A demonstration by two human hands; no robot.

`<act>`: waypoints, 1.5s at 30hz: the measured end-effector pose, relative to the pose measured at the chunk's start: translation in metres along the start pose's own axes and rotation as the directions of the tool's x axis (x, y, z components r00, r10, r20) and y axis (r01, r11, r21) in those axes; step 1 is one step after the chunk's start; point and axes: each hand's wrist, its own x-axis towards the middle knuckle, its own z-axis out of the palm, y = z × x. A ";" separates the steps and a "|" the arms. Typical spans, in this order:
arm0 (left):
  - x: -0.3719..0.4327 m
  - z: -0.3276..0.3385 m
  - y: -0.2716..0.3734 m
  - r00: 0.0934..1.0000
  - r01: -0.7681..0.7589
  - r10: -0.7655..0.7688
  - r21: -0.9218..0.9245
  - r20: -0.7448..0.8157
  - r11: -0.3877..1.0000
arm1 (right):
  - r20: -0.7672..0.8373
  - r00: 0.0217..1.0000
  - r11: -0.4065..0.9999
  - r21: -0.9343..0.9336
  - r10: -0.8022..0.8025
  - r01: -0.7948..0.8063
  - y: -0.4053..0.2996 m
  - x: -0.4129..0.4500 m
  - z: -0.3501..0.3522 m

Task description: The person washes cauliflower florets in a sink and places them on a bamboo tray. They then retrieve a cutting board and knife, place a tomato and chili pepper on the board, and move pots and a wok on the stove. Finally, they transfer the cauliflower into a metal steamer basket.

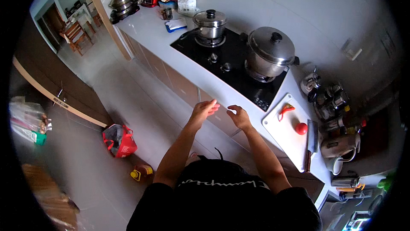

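Note:
My left hand [203, 112] and my right hand [238, 115] are raised in front of me near the counter's edge, apart from each other, fingers spread and nothing in them. To the right of my right hand lies a white cutting board [272, 122]. On it are a red tomato [301, 128] and a piece of red pepper [285, 112]. A cleaver [312, 138] with a brown handle rests along the board's right edge. Beyond my hands, a large lidded steel pot [270, 50] and a smaller lidded saucepan [209, 24] stand on the black gas hob [230, 51].
Jars [328, 111], a kettle [338, 146] and a white cup [334, 166] line the counter's right. A steamer pot [122, 0] and a white bag [187, 0] stand at its far left. On the floor are a red bag [125, 147] and an oil bottle [141, 172].

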 end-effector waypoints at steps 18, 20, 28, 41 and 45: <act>0.099 -0.178 0.049 0.988 0.044 -0.060 -0.118 -0.143 0.992 | 0.369 0.928 0.991 0.102 0.042 -0.086 -0.078 0.187 0.092; 0.117 -0.198 0.057 0.984 0.022 -0.041 -0.110 -0.173 0.994 | 0.393 0.918 0.991 0.130 -0.047 -0.005 -0.093 0.214 0.111; 0.170 -0.260 0.090 0.934 0.034 -0.051 -0.053 -0.353 0.998 | 0.539 0.801 0.964 0.110 -0.261 0.241 -0.138 0.301 0.183; 0.267 -0.361 0.135 0.977 0.079 -0.102 -0.127 -0.187 0.989 | 0.589 0.803 0.995 0.034 -0.092 0.089 -0.179 0.395 0.256; 0.298 -0.420 0.145 0.993 0.083 -0.088 -0.055 -0.083 0.995 | 0.562 0.826 0.999 0.030 -0.049 0.039 -0.201 0.432 0.282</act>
